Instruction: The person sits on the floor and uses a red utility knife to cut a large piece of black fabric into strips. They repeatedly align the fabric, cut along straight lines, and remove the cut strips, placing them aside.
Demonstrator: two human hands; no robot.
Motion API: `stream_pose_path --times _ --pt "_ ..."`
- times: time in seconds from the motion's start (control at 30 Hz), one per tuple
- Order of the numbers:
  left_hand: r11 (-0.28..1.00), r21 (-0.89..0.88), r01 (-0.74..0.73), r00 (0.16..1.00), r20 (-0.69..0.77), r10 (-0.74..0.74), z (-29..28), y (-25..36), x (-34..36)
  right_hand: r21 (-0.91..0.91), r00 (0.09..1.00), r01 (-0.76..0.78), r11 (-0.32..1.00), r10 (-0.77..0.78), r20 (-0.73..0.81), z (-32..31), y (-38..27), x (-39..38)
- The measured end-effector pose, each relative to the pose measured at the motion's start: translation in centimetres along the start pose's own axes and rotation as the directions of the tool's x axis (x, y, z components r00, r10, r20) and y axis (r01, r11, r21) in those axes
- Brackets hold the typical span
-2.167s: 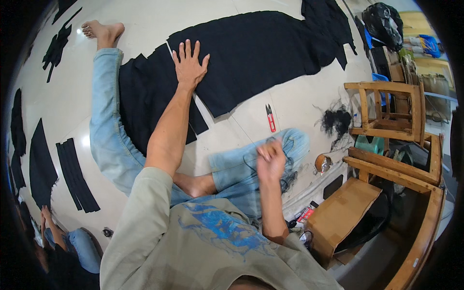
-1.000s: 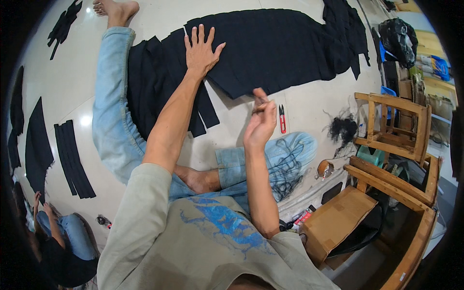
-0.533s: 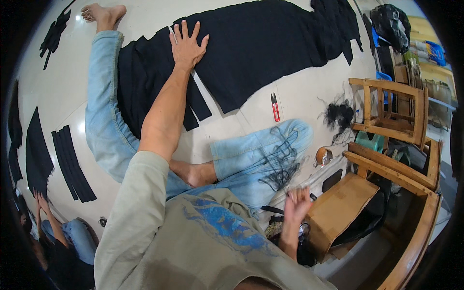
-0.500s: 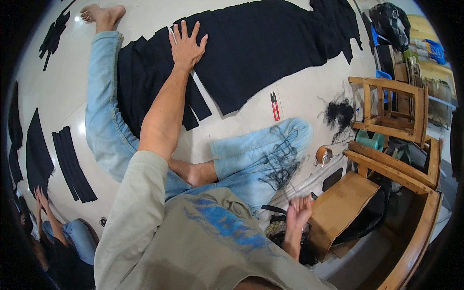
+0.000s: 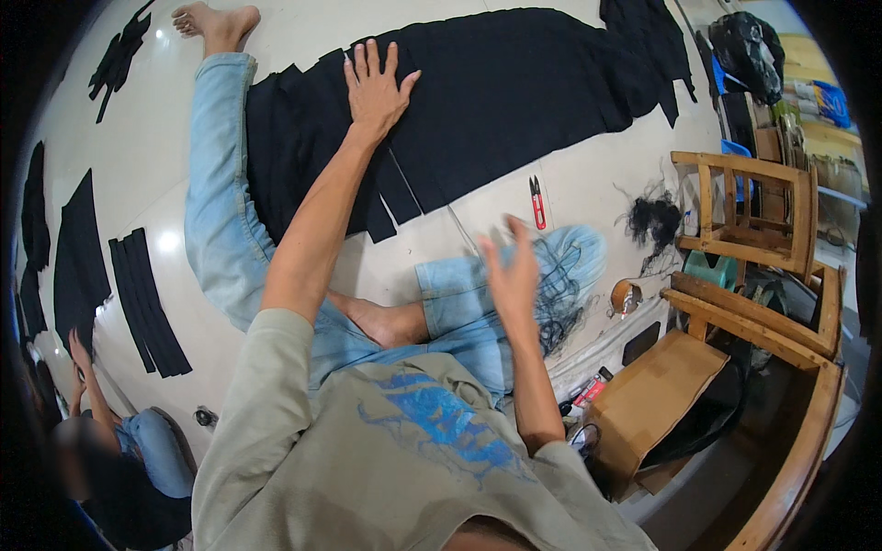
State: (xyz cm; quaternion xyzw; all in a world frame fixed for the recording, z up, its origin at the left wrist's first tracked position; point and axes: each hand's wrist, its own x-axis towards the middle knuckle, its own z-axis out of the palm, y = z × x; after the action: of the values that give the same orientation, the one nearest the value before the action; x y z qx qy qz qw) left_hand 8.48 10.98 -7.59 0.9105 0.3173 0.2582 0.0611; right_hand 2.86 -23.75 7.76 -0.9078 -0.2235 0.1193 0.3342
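Observation:
My left hand (image 5: 378,101) lies flat with fingers spread on a large black cloth (image 5: 514,83), near a narrow slit between it and another black cloth piece (image 5: 299,138). My right hand (image 5: 512,275) hangs over my bent knee, slightly blurred, its fingers apart and nothing visible in them. A tangle of dark threads (image 5: 560,294) lies on the jeans beside that hand. Red-handled thread snips (image 5: 537,202) rest on the floor between the cloth and my knee.
Another thread heap (image 5: 650,220) lies near a wooden stool (image 5: 744,207). A cardboard box (image 5: 657,395) stands at my right, beside a wooden frame (image 5: 790,459). Black strips (image 5: 152,303) lie at left, where another person (image 5: 129,468) sits. A black bag (image 5: 749,55) is far right.
My right hand has swung from beside the cardboard box up over my knee, and its closed fingers have opened. Under my left hand, the gap between the cloth pieces has narrowed.

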Motion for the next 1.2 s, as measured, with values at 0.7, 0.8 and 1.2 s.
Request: stream_pose_path --times 0.7,0.8,1.2 --pt "0.985 0.150 0.087 0.980 0.162 -0.111 0.3 1.0 0.2 0.969 0.901 -0.144 -0.202 0.377 0.213 6.3 1.0 6.7" --pt "0.984 0.167 0.067 0.980 0.174 -0.097 0.4 0.8 0.1 0.965 0.832 -0.198 -0.170 0.491 0.257 3.8 0.8 2.8" --pt "0.993 0.113 0.028 0.993 0.107 -0.040 1.5 -0.7 -0.2 0.984 0.919 -0.138 -0.115 0.355 0.171 -12.4 6.7 -16.5"
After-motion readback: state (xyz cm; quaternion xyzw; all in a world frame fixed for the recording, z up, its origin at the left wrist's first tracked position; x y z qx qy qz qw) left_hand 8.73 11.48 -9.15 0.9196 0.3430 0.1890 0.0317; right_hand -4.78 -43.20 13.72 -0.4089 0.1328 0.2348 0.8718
